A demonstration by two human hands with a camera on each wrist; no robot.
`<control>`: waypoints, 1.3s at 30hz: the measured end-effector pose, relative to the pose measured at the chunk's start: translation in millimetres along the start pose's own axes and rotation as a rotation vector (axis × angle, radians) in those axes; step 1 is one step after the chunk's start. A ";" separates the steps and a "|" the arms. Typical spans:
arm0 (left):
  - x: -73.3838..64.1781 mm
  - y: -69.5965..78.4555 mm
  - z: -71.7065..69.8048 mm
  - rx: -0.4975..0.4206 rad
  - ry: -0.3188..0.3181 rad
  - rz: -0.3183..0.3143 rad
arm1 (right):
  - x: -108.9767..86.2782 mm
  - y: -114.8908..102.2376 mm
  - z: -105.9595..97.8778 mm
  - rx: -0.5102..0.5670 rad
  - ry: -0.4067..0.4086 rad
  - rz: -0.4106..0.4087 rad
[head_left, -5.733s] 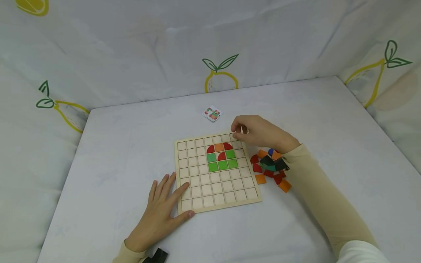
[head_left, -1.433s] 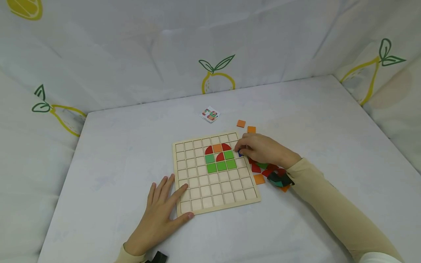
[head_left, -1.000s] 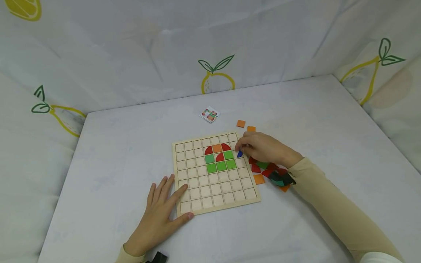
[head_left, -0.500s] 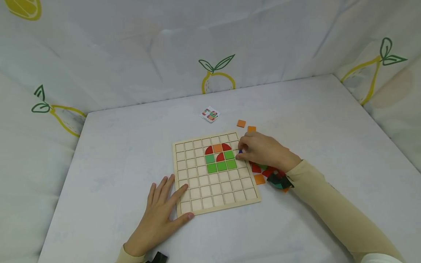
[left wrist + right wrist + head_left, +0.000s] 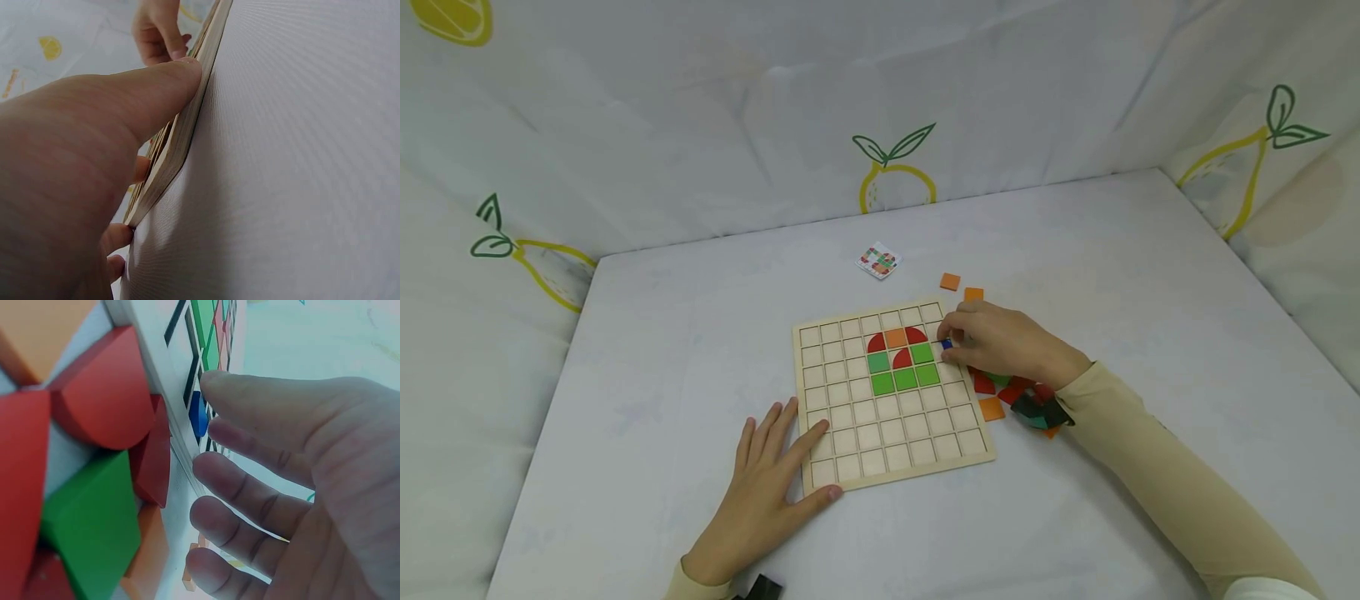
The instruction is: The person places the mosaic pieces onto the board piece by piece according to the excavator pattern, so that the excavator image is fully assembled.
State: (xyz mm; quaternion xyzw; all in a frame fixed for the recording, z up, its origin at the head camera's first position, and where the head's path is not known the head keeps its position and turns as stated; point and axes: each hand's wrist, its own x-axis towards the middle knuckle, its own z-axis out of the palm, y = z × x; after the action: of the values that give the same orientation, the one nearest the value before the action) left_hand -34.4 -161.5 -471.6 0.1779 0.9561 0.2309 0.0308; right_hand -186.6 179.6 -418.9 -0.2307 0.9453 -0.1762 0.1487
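A square wooden grid board lies on the white table with red, orange and green tiles set in its upper right middle. Spread fingers of my left hand rest on the board's lower left corner; in the left wrist view its thumb presses on the edge. My right hand is over the board's right side. Its thumb and index finger pinch a small blue piece at a cell near the edge. Part of that piece is hidden by the fingers.
Loose red, green and orange pieces are heaped right of the board, partly under the right wrist. Two orange squares lie beyond the board's top right corner. A small pattern card is behind the board. Printed white cloth surrounds the table.
The right hand moved from the board's top right corner down to the right side with the blue piece, turning it there. Two orange squares now lie beyond the board. The left hand stayed put.
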 end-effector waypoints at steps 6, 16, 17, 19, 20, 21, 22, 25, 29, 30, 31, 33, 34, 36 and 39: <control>0.2 -0.2 0.1 -0.003 -0.001 0.000 | -0.3 -0.3 -0.5 0.009 -0.003 -0.002; 0.6 0.3 -0.1 0.001 0.003 0.004 | -4.3 8.6 -15.6 0.031 0.036 0.026; 0.6 0.5 -0.2 0.001 0.003 0.004 | -4.8 10.0 -17.8 0.026 0.037 0.033; 0.7 0.7 -0.4 0.001 0.003 0.003 | -6.3 12.1 -22.7 0.030 0.027 0.049; 0.6 0.8 -0.5 0.001 0.003 0.003 | -7.0 13.3 -24.9 0.034 0.021 0.057; 0.5 1.0 -0.6 0.001 0.004 0.003 | -7.8 14.7 -27.1 0.039 0.014 0.065; 0.5 1.0 -0.7 0.000 0.004 0.003 | -8.7 16.1 -29.1 0.043 0.005 0.074; 0.3 1.1 -0.7 -0.004 0.005 0.005 | -11.7 20.1 -34.3 0.053 -0.029 0.091; 0.1 0.7 -0.7 -0.002 0.007 0.007 | -15.4 24.1 -38.7 0.056 -0.088 0.116; 0.0 0.6 -0.6 -0.001 0.007 0.008 | -16.1 24.7 -39.2 0.060 -0.101 0.126; 0.0 0.5 -0.6 0.000 0.008 0.009 | -16.4 25.5 -39.3 0.063 -0.112 0.128; -0.1 0.3 -0.5 0.000 0.009 0.009 | -16.9 26.6 -39.1 0.071 -0.130 0.134; 0.0 0.4 -0.5 0.001 0.008 0.009 | -16.8 27.5 -38.6 0.076 -0.140 0.132; 0.0 0.4 -0.4 0.002 0.008 0.011 | -16.2 29.1 -37.0 0.084 -0.165 0.143; 0.1 0.6 -0.4 0.003 0.008 0.011 | -15.5 30.9 -34.6 0.079 -0.207 0.161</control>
State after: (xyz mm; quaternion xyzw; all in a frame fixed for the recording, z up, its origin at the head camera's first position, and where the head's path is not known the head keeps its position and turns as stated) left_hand -34.4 -161.2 -471.0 0.1821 0.9556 0.2303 0.0256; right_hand -197.8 222.1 -397.3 -0.1651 0.9327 -0.1760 0.2682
